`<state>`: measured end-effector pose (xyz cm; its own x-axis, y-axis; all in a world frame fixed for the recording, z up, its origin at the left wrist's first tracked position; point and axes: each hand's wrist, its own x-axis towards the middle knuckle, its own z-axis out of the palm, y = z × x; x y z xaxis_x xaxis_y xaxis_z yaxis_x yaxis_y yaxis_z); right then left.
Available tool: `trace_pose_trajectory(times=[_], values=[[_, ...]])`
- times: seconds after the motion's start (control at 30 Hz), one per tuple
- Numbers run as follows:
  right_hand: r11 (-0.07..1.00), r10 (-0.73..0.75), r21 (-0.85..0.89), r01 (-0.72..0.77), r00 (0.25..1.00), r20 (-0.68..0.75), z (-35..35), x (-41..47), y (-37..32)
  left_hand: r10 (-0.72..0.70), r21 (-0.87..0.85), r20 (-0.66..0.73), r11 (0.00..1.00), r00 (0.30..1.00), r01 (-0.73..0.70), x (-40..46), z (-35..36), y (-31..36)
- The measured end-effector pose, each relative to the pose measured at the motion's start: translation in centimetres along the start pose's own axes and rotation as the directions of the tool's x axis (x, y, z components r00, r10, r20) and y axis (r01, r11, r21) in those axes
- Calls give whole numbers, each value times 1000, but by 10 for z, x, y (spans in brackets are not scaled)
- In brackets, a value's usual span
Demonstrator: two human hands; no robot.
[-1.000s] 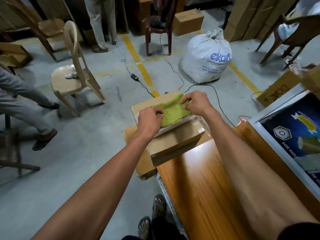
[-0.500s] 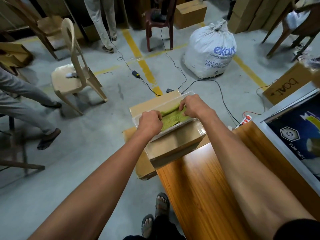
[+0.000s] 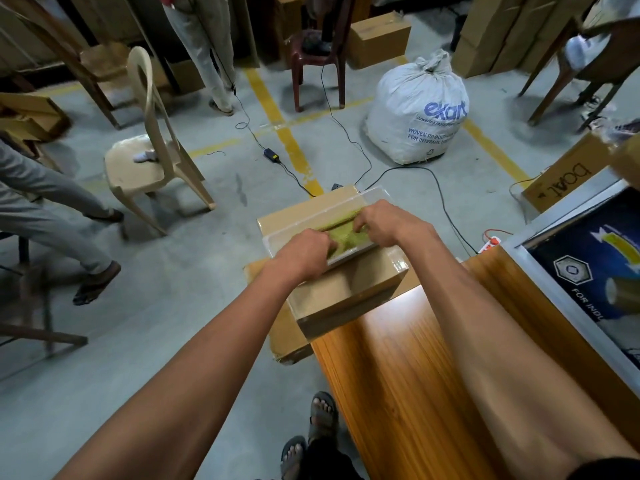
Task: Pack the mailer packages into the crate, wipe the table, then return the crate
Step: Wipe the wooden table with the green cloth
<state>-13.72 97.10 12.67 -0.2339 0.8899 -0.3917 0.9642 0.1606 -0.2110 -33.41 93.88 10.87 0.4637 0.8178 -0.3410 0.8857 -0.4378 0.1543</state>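
The wooden table lies bare nearest the camera. Beyond its end, a green cloth is gripped by the left hand and right hand inside the clear crate, seemingly being stowed; the crate is set atop stacked cardboard boxes.

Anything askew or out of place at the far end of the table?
Yes: the cardboard box overhangs the table end, a clear crate perched on it. Both hands are bunching a green cloth into the crate.

Green cloth lies crumpled inside clear crate; crate atop cardboard box.
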Motion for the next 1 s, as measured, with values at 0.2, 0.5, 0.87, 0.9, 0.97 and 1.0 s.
trace_pose_trajectory(times=[0.2,0.5,0.87,0.9,0.97,1.0], values=[[987,157,33,-155,981,-110,-11,-30,-6,-99,-57,-63,994,993,96,-20,-6,-3],[939,265,343,-22,681,-682,62,-139,-36,130,-223,-394,947,910,-232,-77,4,34],[525,839,670,-524,451,-305,297,-355,-117,523,-279,-69,808,850,-519,-197,152,118],[470,871,690,-551,414,-263,316,-377,-130,557,-280,-28,792,830,-542,-212,167,127],[358,923,720,-594,342,-177,349,-420,-155,625,-255,60,763,778,-594,-242,192,145],[305,942,730,-612,305,-138,363,-440,-168,663,-233,98,741,743,-630,-257,204,154]])
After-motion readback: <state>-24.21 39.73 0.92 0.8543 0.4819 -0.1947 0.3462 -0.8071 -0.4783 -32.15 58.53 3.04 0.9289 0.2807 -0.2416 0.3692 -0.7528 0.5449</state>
